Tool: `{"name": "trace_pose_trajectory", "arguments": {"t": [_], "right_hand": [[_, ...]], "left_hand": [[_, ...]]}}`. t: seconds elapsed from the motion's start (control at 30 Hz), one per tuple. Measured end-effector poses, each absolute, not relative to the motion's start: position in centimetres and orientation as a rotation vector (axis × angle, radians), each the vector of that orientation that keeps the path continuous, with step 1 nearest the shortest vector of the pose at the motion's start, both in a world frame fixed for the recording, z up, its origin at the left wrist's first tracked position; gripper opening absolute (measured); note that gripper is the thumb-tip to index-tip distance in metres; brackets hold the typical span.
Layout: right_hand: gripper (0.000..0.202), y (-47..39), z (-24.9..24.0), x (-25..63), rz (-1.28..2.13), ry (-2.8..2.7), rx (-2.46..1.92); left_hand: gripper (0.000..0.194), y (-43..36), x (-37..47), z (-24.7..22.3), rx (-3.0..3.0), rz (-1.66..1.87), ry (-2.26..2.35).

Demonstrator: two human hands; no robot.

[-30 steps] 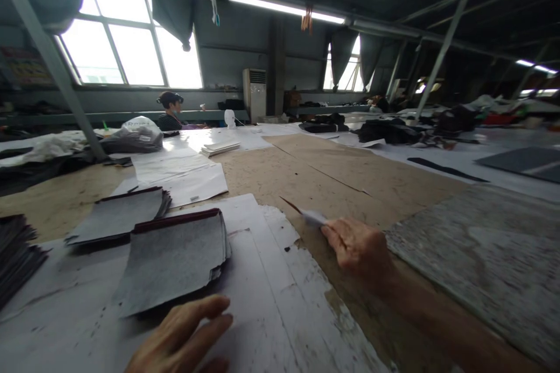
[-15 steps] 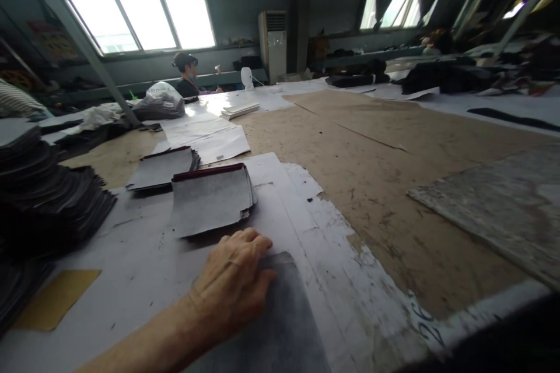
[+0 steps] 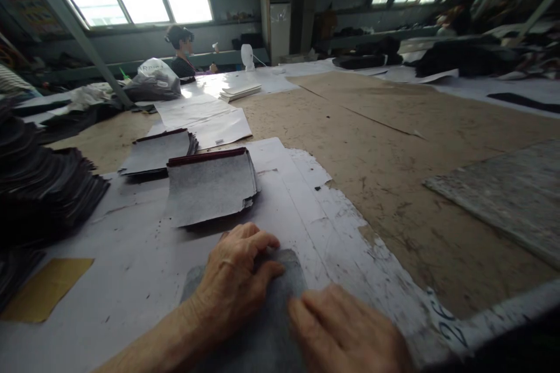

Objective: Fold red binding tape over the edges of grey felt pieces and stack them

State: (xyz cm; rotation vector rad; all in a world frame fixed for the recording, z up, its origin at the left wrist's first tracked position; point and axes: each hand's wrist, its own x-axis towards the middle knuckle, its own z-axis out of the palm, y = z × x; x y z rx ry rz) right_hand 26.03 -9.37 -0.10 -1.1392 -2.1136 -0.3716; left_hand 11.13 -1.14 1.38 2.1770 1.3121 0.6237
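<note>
A grey fabric piece (image 3: 277,317) with rounded top corners lies flat on white paper at the near edge of the view. My left hand (image 3: 238,277) rests on its upper part, fingers bent near the top edge and thumb apart from the forefinger. At the piece's right edge is my right hand (image 3: 345,326), slightly blurred, with fingers pressed together; what they hold, if anything, is hidden. Just beyond my left hand sits a stack of grey pieces with a dark red edge (image 3: 212,186), and a similar stack (image 3: 160,151) stands behind it.
A tall pile of dark pieces (image 3: 48,186) rises at the left, near a tan card (image 3: 48,288). Brown paper (image 3: 363,145) covers the table's middle, with a grey felt sheet (image 3: 507,192) at the right. A person (image 3: 179,52) is across the table, near a bagged bundle (image 3: 153,78).
My right hand has come into view at the grey piece's right edge. My left hand has stayed near the top of the piece, and the camera has tilted down a little.
</note>
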Motion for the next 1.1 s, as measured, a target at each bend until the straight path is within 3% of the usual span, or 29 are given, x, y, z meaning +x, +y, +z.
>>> {"name": "trace_pose_trajectory", "arguments": {"t": [0.3,0.53,1.1], "right_hand": [[0.039,-8.6,1.1,29.1,-0.310,-2.268,-1.290],[0.040,-8.7,0.6,29.1,-0.268,-2.280,-1.317],[0.038,-8.4,0.4,29.4,-0.225,-2.273,-1.302]], "left_hand": [[0.018,-1.5,10.7,0.6,2.419,0.881,1.038],[0.035,-1.3,10.0,0.1,2.673,0.918,0.709],[0.030,-1.3,10.4,0.3,2.773,0.881,0.608]]}}
